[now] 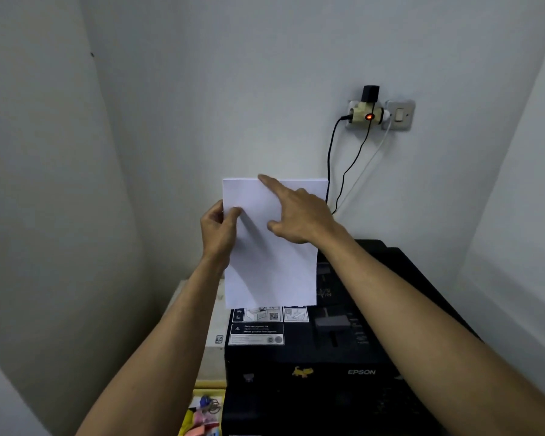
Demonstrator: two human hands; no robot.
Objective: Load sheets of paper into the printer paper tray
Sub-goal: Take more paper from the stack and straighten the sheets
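- The white rectangular sheets of paper point(271, 247) cover the rear middle of the black Epson inkjet printer point(343, 357), so the printer's paper tray and feed slot cannot be seen.
- How many sheets are in the stack cannot be told; only one flat white face shows.
- The bottom edge of the paper hides the upper part of the printed instruction labels point(258, 328) on the printer lid; their small text is too blurred to read.
- The printer's right side is partly hidden by the right forearm, and its front runs off the lower edge of the frame.
- At the lower left, small colourful items point(202, 413) are blurred and cut off; what they are cannot be told.
- The paper is held upright in the centre of the frame, above the printer's back, with its long axis vertical and its short edges at top and bottom.
- The left hand point(217, 228) grips the paper's left edge, thumb on the front and fingers hidden behind.
- The right hand point(299, 212) lies against the paper's front near the upper right, index finger stretched toward the top edge, thumb out; the other fingers look curled, holding nothing.
- On the wall at the upper right, a cream plug adapter with a red light point(367, 114) sits beside a white wall switch point(398, 114); black and white cables point(337, 171) hang from it and pass behind the paper.
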